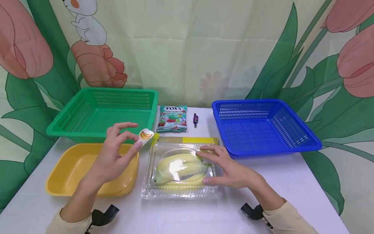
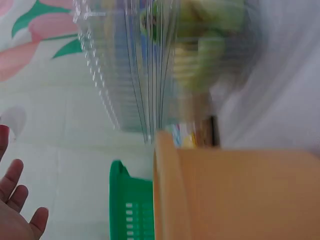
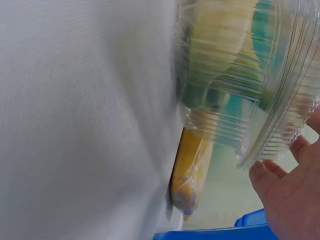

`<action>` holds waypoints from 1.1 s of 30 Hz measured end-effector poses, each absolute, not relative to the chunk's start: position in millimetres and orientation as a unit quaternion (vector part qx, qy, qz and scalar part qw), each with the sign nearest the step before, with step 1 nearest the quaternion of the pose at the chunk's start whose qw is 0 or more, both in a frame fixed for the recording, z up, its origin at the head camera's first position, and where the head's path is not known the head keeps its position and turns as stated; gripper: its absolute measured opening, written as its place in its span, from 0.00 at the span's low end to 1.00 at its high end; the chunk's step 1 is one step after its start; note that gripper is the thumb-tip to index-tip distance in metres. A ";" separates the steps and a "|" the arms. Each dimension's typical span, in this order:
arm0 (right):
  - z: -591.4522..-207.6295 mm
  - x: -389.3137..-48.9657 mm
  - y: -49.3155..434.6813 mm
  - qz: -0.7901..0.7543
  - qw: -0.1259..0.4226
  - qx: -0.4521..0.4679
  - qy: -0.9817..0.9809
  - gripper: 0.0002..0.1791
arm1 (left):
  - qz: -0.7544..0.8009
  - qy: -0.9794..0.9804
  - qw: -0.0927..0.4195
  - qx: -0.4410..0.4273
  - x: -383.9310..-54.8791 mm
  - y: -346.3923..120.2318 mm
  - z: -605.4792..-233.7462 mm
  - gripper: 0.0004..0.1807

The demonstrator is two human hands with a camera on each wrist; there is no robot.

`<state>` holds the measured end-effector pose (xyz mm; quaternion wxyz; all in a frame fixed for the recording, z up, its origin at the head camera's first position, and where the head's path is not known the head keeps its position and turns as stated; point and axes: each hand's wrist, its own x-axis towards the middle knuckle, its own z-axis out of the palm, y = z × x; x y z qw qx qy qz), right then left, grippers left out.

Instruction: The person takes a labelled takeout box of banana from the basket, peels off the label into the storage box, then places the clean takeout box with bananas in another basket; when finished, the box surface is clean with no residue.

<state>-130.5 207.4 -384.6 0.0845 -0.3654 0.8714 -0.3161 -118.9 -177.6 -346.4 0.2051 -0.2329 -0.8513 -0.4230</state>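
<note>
Between the thumb and fingertips of my left hand (image 1: 112, 159) is a small white sticker (image 1: 146, 135) with a picture of bananas, its edges curled. It is raised beside the upper left corner of a clear plastic clamshell box (image 1: 147, 187), apart from it. Through the lid I see bananas (image 1: 181, 167). My right hand (image 1: 230, 170) rests its spread fingers on the right part of the lid; the right wrist view shows this hand (image 3: 295, 195) at the box's (image 3: 220, 117) rim. In the left wrist view only some fingers of the left hand (image 2: 20, 210) show, with the sticker out of sight.
A yellow packet (image 1: 200, 140) lies behind the box. Farther back are a Fox's candy bag (image 1: 172, 118) and a purple wrapped candy (image 1: 195, 120). A green basket (image 1: 155, 107) and a yellow basin (image 1: 55, 182) stand left, a blue basket (image 1: 309, 144) right.
</note>
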 end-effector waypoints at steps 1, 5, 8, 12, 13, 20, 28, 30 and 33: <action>-384.7 -130.3 207.4 -0.317 0.086 -0.365 0.871 0.43 | -0.421 -0.854 0.206 -0.226 -117.5 -181.0 -346.5 0.06; -385.7 -129.5 208.0 -0.318 0.087 -0.363 0.871 0.43 | -0.419 -0.859 0.205 -0.213 -113.3 -191.1 -347.7 0.05; -385.8 -130.0 207.8 -0.318 0.085 -0.365 0.871 0.43 | -0.418 -0.859 0.211 -0.209 -111.0 -197.5 -348.5 0.06; -384.9 -130.5 206.6 -0.320 0.086 -0.367 0.869 0.43 | -0.412 -0.862 0.217 -0.198 -108.3 -208.0 -348.0 0.07; -384.8 -130.4 206.5 -0.321 0.086 -0.368 0.869 0.42 | -0.408 -0.865 0.217 -0.196 -107.6 -210.8 -347.7 0.06; -385.8 -130.6 207.2 -0.321 0.081 -0.367 0.869 0.43 | -0.394 -0.876 0.211 -0.182 -102.7 -233.3 -352.2 0.03; -385.3 -131.2 206.9 -0.319 0.079 -0.368 0.870 0.43 | -0.383 -0.887 0.202 -0.158 -95.5 -257.5 -363.6 0.02; -385.5 -131.1 207.2 -0.319 0.080 -0.369 0.869 0.43 | -0.376 -0.890 0.205 -0.156 -94.5 -262.7 -366.4 0.02; -386.2 -130.9 207.9 -0.319 0.082 -0.369 0.869 0.43 | -0.365 -0.895 0.204 -0.153 -93.4 -270.4 -370.5 0.02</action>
